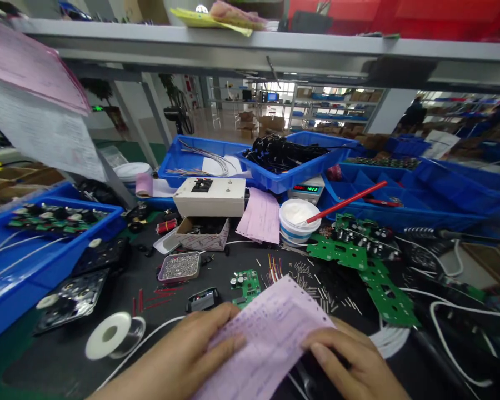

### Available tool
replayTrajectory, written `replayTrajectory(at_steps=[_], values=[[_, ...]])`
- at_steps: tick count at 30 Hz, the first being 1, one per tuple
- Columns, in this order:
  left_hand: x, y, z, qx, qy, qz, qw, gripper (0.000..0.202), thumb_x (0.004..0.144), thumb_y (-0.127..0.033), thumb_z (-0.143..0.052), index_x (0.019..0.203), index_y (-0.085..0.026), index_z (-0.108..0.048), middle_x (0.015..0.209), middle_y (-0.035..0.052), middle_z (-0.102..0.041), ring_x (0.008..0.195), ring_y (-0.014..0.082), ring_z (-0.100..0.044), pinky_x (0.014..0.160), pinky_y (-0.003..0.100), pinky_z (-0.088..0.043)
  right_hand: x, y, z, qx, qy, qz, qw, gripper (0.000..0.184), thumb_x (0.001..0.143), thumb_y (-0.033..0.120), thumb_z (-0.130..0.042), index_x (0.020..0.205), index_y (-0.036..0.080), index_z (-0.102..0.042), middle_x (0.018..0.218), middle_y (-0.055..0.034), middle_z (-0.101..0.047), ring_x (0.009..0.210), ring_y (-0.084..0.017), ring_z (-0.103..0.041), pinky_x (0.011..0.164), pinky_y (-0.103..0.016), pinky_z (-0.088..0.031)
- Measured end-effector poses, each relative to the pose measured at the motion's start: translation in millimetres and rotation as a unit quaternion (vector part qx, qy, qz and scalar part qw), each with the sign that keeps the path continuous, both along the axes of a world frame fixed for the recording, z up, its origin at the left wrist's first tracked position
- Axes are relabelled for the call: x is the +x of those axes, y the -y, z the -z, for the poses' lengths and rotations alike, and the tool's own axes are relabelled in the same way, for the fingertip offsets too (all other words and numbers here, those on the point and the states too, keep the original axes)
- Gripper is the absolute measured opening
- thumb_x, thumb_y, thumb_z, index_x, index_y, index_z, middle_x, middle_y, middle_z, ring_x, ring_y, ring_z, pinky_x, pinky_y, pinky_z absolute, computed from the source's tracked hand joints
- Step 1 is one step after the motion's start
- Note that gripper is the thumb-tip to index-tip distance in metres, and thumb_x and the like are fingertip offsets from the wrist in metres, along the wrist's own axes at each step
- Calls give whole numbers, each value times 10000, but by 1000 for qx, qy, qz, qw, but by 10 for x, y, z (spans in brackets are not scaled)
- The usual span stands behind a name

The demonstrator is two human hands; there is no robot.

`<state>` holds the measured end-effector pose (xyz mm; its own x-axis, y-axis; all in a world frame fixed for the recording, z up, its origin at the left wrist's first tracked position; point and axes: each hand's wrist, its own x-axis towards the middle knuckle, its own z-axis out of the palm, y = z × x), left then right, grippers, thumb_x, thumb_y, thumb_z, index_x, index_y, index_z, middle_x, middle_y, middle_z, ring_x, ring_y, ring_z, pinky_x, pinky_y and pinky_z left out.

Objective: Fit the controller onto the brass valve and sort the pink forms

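Note:
A pink printed paper sheet (pixel 270 333) with punched holes along its edge is held up in front of me, tilted. My left hand (pixel 200 350) grips its left side between thumb and fingers. On the right edge, my right hand (pixel 345 355) pinches the same sheet. Just beyond the paper lie a green circuit board (pixel 245 284) and a small black device (pixel 203 299). Thin coloured wires (pixel 275 269) stick up behind the sheet's top corner. The print is too blurred to read.
A solder wire spool (pixel 110 335) lies at left, near a tray of small metal parts (pixel 179 266). A white tub (pixel 298 221) holds a red stick. Green boards (pixel 387 294) and white cables lie right. Blue bins (pixel 208 161) line the back beneath a metal shelf (pixel 250 44).

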<state>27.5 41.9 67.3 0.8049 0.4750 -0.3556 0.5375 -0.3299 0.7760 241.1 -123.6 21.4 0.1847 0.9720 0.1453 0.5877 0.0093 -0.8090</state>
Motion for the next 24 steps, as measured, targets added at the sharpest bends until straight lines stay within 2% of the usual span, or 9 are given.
replayTrajectory(at_steps=[3,6,9,11,13,16,19,21,24], values=[[110,-138,208,102,-40,16,994,320,808,-367,-500,1085,-236,-589,997,73,-643,918,244,-589,820,354,-443,-31,-76,170,-139,59,-37,988,312,884,376,-389,884,230,-665,834,-40,-684,793,-177,-617,708,-264,-462],[381,-417,339,195,-12,21,980,424,784,-383,-526,1163,-193,-543,1113,117,-594,1035,269,-545,900,394,-407,-70,-64,300,-192,42,-38,980,368,891,408,-346,910,217,-660,845,-51,-680,803,-180,-610,717,-268,-428],[773,-827,389,223,35,-77,971,555,768,-428,-542,1217,-108,-486,1240,183,-513,1145,294,-474,973,402,-348,-107,-46,351,-202,-21,-47,978,414,883,446,-348,802,195,-667,744,-45,-673,715,-159,-602,646,-247,-399],[1028,-1081,424,164,24,-181,969,544,730,-361,-603,1176,-63,-512,1234,212,-519,1141,307,-483,977,382,-343,-130,-62,394,-212,-99,-55,971,464,871,493,-351,751,173,-665,705,-53,-673,641,-141,-587,589,-236,-387],[1221,-1255,479,146,19,-232,962,514,715,-348,-621,1130,-56,-539,1208,226,-540,1127,331,-497,953,396,-362,-153,-100,470,-228,-199,-56,952,507,843,560,-365,815,151,-664,735,-76,-684,594,-125,-570,538,-220,-384],[1369,-1359,578,111,29,-274,955,455,699,-377,-645,1046,-88,-589,1117,195,-612,1073,328,-542,895,385,-412,-172,-166,602,-242,-330,-41,912,597,770,649,-423,960,120,-623,808,-114,-688,558,-106,-554,459,-190,-365],[1435,-1376,650,53,51,-297,952,403,693,-410,-657,969,-119,-629,1010,152,-669,978,293,-600,809,340,-465,-129,-215,663,-223,-417,-11,881,631,714,677,-481,946,102,-597,799,-125,-683,542,-107,-558,431,-187,-369],[1492,-1384,681,9,70,-302,951,368,686,-407,-670,918,-122,-648,939,135,-691,898,266,-630,750,313,-487,-60,-244,646,-197,-431,14,881,600,722,665,-483,905,104,-589,756,-112,-678,536,-109,-557,442,-197,-382],[1613,-1388,721,-55,100,-301,947,273,675,-329,-690,823,-102,-660,814,131,-704,753,237,-653,661,300,-506,42,-309,558,-175,-343,64,921,555,769,647,-420,845,126,-593,679,-73,-661,512,-108,-530,451,-209,-376]])
